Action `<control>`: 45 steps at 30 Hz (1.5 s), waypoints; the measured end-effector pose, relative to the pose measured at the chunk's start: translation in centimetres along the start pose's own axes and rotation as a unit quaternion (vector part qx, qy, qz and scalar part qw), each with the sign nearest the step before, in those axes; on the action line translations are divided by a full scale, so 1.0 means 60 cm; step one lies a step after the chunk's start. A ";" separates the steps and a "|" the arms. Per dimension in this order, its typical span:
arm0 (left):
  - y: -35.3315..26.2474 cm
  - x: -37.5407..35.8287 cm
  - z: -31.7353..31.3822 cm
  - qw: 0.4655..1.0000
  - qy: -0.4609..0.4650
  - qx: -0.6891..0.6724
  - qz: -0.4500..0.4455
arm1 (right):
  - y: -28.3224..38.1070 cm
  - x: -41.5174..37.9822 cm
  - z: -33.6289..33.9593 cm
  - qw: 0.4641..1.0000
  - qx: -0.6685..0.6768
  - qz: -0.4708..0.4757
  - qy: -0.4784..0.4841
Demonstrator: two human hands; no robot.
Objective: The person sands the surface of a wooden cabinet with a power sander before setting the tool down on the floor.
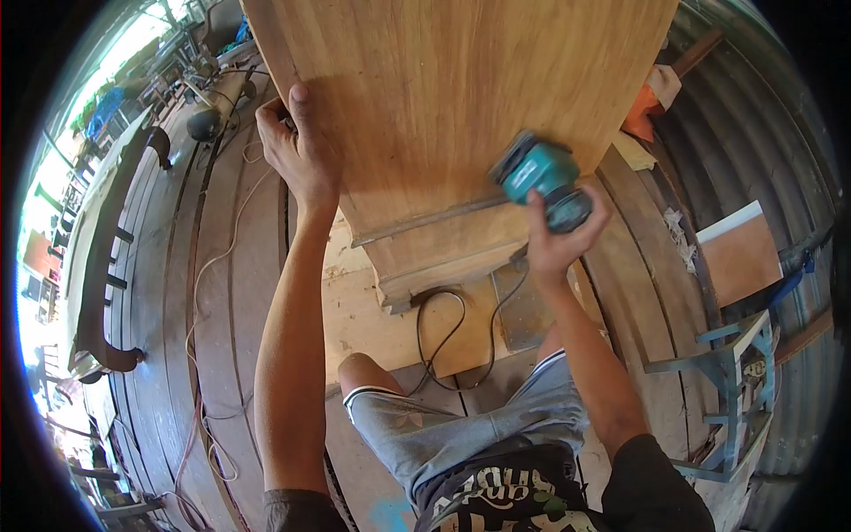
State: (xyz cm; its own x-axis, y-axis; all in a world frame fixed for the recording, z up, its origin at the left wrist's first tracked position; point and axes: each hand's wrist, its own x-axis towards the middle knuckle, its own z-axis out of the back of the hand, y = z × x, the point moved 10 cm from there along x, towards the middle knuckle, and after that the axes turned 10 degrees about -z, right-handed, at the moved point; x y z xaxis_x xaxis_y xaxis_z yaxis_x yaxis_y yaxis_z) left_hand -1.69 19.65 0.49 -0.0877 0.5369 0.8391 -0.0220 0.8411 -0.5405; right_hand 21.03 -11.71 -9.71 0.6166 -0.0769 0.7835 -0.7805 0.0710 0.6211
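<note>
A wooden cabinet (461,97) stands upright in front of me, its broad grained side facing me and a stepped moulding near its foot. My left hand (304,146) grips the cabinet's left edge, thumb on the face and fingers curled round behind. In my right hand (567,235) is a teal electric sander (541,173), held by its rear end. The sander's dark pad is against or very near the lower right of the panel; its outline is slightly blurred. Its black cord (463,310) hangs down and loops over the board beneath.
A plywood board (350,301) lies under the cabinet on the plank floor (222,337). Left are a long wooden furniture piece (111,239) and trailing cables (197,301). To the right stand a grey-blue wooden frame (731,390) and a corrugated metal wall (753,133).
</note>
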 end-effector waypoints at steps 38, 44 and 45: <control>0.002 -0.003 0.005 1.000 -0.014 0.010 0.020 | -0.090 -0.064 -0.024 0.840 0.275 -0.431 -0.182; -0.009 -0.008 0.003 1.000 -0.020 -0.004 0.022 | -0.072 -0.042 -0.017 0.836 0.281 -0.432 -0.192; -0.009 -0.007 0.004 1.000 -0.022 -0.007 0.018 | -0.073 -0.051 -0.019 0.835 0.281 -0.432 -0.192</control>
State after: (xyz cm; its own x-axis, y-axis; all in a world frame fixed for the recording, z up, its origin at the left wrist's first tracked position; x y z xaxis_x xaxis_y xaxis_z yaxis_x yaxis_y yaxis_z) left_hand -1.90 18.97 0.44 -0.1323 0.5639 0.8152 -0.0031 0.8222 -0.5692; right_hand 22.69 -10.64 -14.84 0.9805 -0.1784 -0.0824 -0.0536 -0.6461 0.7614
